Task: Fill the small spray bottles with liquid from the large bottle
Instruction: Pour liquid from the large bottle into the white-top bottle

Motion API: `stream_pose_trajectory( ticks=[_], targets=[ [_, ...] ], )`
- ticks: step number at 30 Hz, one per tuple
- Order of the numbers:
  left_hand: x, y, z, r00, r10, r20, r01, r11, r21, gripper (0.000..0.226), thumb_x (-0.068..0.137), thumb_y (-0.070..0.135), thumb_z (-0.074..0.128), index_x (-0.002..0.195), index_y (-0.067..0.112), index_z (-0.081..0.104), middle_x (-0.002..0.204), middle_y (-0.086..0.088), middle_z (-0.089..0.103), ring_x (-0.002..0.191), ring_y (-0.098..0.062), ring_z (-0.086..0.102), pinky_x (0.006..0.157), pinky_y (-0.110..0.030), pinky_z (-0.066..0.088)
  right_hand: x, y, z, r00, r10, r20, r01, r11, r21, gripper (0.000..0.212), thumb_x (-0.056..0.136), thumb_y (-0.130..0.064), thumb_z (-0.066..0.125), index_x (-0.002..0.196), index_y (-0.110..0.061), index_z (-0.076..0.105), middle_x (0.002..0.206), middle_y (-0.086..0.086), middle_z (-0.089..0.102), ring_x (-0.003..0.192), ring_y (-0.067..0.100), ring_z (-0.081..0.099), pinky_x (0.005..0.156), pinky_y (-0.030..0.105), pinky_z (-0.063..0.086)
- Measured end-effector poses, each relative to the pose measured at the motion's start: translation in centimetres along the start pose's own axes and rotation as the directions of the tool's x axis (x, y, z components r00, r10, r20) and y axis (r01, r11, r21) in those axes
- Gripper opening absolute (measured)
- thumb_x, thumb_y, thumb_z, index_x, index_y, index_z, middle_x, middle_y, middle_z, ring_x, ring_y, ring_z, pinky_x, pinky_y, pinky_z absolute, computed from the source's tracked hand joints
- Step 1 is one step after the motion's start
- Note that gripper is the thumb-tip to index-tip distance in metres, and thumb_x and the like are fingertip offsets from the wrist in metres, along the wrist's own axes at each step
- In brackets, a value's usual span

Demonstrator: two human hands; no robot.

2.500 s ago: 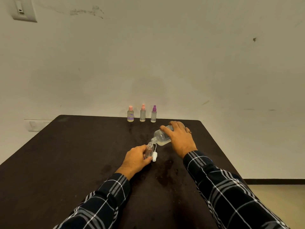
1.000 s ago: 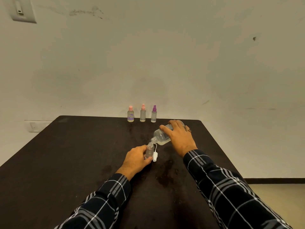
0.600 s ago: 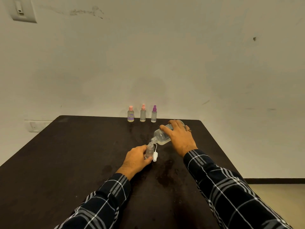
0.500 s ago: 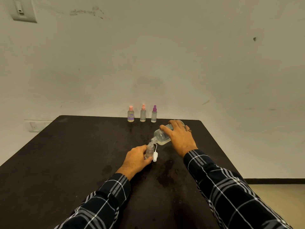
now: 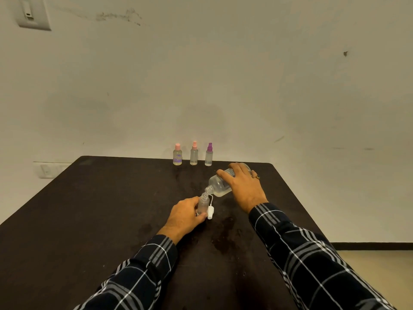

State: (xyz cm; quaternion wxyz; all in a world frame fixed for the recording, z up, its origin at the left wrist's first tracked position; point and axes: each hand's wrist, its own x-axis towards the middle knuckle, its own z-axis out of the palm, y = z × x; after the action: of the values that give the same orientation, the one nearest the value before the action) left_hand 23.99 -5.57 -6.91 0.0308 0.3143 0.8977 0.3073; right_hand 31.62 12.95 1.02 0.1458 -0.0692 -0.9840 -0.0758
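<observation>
Large bottle [image 5: 218,185]: one, clear, tipped above the single dark table [image 5: 89,209], its neck pointing down toward seven o'clock. Small spray bottles number four. Three stand upright in a row at the table's twelve o'clock edge, near each other but apart. Running from nine o'clock to three o'clock they are a pink-capped bottle [image 5: 177,155], a pink-topped sprayer [image 5: 194,154] and a purple-topped sprayer [image 5: 209,155]. The fourth, an open small bottle [image 5: 203,204], stands near the table's middle, its mouth just under the large bottle's neck. One white spray cap [image 5: 210,212] lies just beside it at four o'clock. My right hand [image 5: 243,189], at one o'clock from the open small bottle, curls its fingers over the large bottle's body, one ring [image 5: 257,176] showing. My left hand [image 5: 186,214] curls round the open small bottle from eight o'clock, holding it upright on the table.
</observation>
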Motion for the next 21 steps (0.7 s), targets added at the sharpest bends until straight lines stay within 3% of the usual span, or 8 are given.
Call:
stream_pose_trajectory(
  ticks=[21],
  targets=[
    [-0.07,0.01,-0.06,1.0,0.003,-0.008,-0.003,1.0,-0.002,0.027,0.089,0.038,0.071,0.111,0.023,0.066,0.103,0.007,0.07,0.092,-0.012,0.065,0.082,-0.032,0.054,0.0,-0.03,0.07,1.0,-0.001,0.002,0.001,1.0,0.008,0.071,0.09,-0.017,0.071,0.147,-0.037,0.034,0.155,0.01,0.028,0.147,0.032,0.021,0.111,0.062,0.034]
  ],
)
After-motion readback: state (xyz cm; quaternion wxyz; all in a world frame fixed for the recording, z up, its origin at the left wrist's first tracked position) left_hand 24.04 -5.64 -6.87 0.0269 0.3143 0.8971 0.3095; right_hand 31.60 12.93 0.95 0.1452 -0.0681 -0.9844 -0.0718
